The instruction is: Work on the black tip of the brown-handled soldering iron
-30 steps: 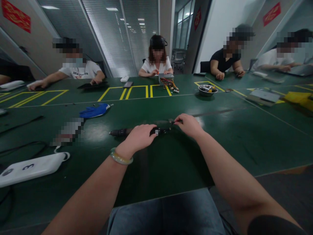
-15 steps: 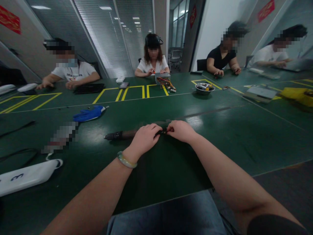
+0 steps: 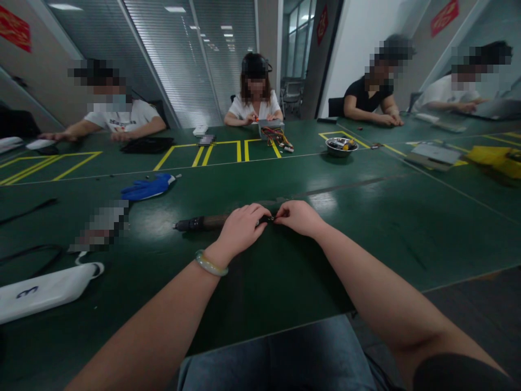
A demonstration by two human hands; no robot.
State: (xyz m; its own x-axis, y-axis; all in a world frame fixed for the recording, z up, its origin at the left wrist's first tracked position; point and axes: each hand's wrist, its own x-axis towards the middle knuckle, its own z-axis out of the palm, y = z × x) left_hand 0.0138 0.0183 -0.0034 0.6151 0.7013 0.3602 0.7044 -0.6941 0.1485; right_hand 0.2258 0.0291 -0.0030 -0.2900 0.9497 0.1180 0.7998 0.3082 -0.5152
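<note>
You're seated at a green bench (image 3: 252,304), both bare forearms stretched out in front of you. Your L hand (image 3: 244,225), w/ a pale bangle (image 3: 211,264) on the wrist, lies over a dark cylindrical tool (image 3: 212,222) resting flat on the bench, approx. centre; its narrow metal tip points to your L & the far end is hidden under your palm. L fingers are curled round that end. Your R hand (image 3: 300,217) is just beside, fingers pinched tog. on a small dark part (image 3: 271,218) at the tool's R end; exact contact is too small to tell. To your L: a blue glove (image 3: 148,187), a blurred-out flat item (image 3: 101,225) & nearest you a white device (image 3: 49,290) marked "3". Beyond, on the far side, yellow tape lines (image 3: 239,153), a grey box (image 3: 271,128) w/ coloured wires (image 3: 280,138) & a metal bowl (image 3: 341,153) of small bits. Far R, yellow material (image 3: 490,158). Four ppl sit opp.; the one in the middle (image 3: 253,106), in a white top, has both hands at the grey box.
</note>
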